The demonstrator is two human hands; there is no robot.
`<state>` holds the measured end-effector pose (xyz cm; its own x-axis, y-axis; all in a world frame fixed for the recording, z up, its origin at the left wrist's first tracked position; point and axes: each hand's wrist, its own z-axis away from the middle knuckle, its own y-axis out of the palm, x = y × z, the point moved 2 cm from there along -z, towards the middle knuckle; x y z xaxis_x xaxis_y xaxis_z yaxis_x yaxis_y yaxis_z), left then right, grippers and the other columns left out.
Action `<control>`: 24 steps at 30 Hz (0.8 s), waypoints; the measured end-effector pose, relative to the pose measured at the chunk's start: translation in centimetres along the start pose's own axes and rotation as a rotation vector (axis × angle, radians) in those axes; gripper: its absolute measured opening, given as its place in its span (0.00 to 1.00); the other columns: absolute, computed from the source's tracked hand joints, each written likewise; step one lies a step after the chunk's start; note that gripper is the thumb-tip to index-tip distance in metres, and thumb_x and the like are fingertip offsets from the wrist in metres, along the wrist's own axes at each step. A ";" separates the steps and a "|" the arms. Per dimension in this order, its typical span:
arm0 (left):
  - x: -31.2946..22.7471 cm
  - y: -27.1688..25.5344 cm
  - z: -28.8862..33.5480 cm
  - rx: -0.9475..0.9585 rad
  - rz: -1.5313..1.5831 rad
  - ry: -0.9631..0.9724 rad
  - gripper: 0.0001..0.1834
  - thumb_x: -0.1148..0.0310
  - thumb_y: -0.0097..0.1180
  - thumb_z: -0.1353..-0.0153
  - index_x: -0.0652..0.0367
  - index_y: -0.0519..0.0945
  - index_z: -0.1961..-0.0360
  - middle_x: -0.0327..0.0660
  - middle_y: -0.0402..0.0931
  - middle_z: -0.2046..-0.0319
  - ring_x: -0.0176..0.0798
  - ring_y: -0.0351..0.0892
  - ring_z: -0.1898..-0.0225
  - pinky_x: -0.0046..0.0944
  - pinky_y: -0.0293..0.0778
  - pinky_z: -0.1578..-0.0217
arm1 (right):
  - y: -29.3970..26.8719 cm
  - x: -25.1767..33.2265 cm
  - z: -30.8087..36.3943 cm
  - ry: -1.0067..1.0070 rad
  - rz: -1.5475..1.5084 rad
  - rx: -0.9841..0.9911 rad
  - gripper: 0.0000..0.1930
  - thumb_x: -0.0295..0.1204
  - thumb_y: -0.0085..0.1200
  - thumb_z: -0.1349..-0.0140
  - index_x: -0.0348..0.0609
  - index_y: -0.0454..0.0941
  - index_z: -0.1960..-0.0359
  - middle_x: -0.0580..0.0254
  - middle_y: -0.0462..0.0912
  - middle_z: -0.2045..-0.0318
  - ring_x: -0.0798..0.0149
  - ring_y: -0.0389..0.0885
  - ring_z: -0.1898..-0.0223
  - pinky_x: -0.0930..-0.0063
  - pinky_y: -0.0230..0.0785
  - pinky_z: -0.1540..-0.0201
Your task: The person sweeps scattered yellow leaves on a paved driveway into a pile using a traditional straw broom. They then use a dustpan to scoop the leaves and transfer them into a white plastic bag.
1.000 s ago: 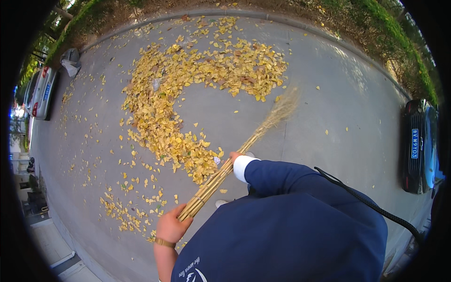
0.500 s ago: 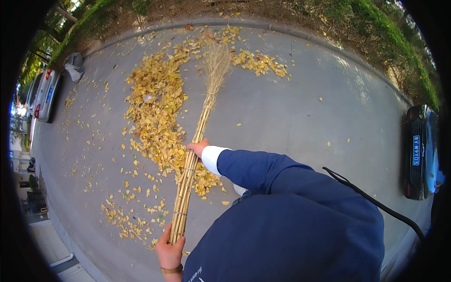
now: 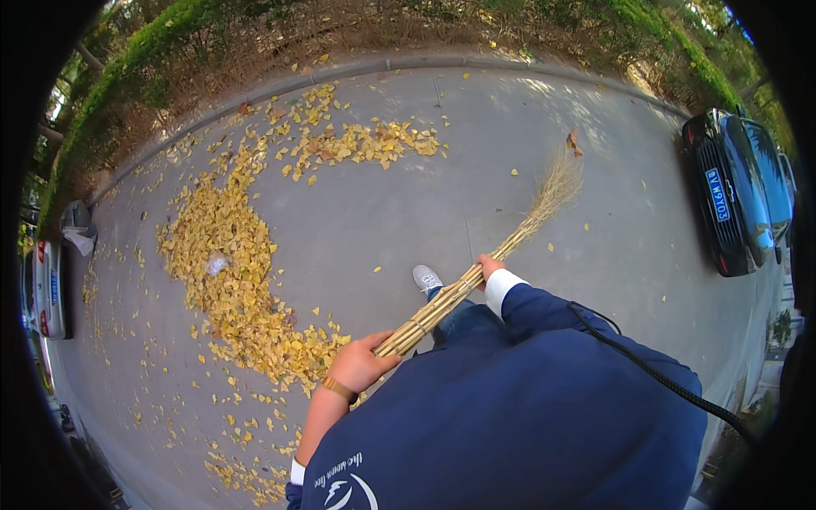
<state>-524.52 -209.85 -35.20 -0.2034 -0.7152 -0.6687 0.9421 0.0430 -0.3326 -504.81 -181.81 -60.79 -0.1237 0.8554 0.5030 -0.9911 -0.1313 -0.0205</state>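
Observation:
A long broom of bundled thin canes (image 3: 442,303) slants across in front of me, its frayed straw head (image 3: 552,189) off to the far right. My left hand (image 3: 364,364), with a tan band at the wrist, is closed round the butt end. Farther up the canes, my right hand (image 3: 490,267) grips the shaft. Just beyond the straw tips is a brown curled leaf (image 3: 574,143). A big heap of yellow leaves (image 3: 225,255) lies left of the broom, with a pale crumpled scrap (image 3: 216,263) on it.
A smaller strip of yellow leaves (image 3: 374,143) lies near the curb (image 3: 399,63), with hedges (image 3: 246,34) behind. One dark car (image 3: 722,195) stands at right; a silver car (image 3: 48,289) and a grey bag (image 3: 78,228) are at far left. My grey shoe (image 3: 427,279) is on the pavement.
The broom's head has swung from beside the leaf heap to the far right, and both hands have moved with it. My view has turned, shifting the heap left and bringing my shoe into sight.

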 end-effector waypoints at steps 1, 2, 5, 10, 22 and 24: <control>-2.0 -0.3 -3.1 0.040 -0.055 -0.010 0.27 0.65 0.65 0.47 0.61 0.77 0.45 0.46 0.82 0.54 0.38 0.81 0.55 0.36 0.74 0.52 | -1.0 1.7 -1.8 0.034 -0.021 -0.017 0.10 0.33 0.50 0.40 0.37 0.72 0.64 0.54 0.80 0.73 0.55 0.83 0.73 0.57 0.80 0.70; -3.7 -0.7 -5.5 0.051 -0.097 0.034 0.27 0.64 0.64 0.47 0.60 0.77 0.45 0.46 0.82 0.55 0.39 0.82 0.55 0.36 0.74 0.52 | -1.3 3.0 -3.4 0.059 0.012 -0.020 0.11 0.33 0.49 0.40 0.37 0.72 0.64 0.54 0.80 0.73 0.55 0.83 0.73 0.57 0.81 0.70; -6.4 -2.6 -10.1 0.056 -0.017 0.066 0.28 0.58 0.63 0.49 0.57 0.79 0.46 0.50 0.83 0.59 0.48 0.83 0.57 0.41 0.76 0.55 | 0.1 6.6 -6.5 0.151 0.065 -0.042 0.11 0.34 0.46 0.39 0.38 0.71 0.64 0.53 0.81 0.72 0.55 0.83 0.72 0.59 0.81 0.68; -4.3 -7.8 -3.3 -0.228 0.215 -0.223 0.26 0.67 0.64 0.47 0.66 0.77 0.47 0.49 0.83 0.58 0.37 0.82 0.58 0.35 0.76 0.56 | 14.8 5.2 -3.4 0.166 0.590 0.264 0.13 0.35 0.47 0.41 0.36 0.75 0.63 0.51 0.82 0.67 0.55 0.84 0.68 0.62 0.81 0.65; -5.0 -4.1 7.6 -0.877 0.740 -0.553 0.24 0.76 0.64 0.47 0.67 0.77 0.47 0.45 0.82 0.58 0.33 0.80 0.58 0.33 0.74 0.55 | 43.5 -0.4 11.0 -0.223 1.030 0.684 0.36 0.40 0.61 0.50 0.23 0.58 0.49 0.34 0.80 0.60 0.44 0.83 0.58 0.58 0.75 0.55; -4.7 -5.3 7.5 -0.823 0.700 -0.532 0.24 0.76 0.64 0.47 0.67 0.77 0.47 0.46 0.82 0.58 0.33 0.80 0.58 0.33 0.74 0.55 | 42.1 1.2 11.0 -0.285 1.067 0.650 0.36 0.40 0.62 0.52 0.25 0.59 0.51 0.35 0.80 0.62 0.43 0.83 0.60 0.60 0.75 0.56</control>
<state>-526.57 -211.95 -25.30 0.6018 -0.5491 -0.5799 0.3129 0.8302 -0.4613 -546.12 -191.80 -51.57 -0.7437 0.0490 0.6667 -0.1919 -0.9710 -0.1428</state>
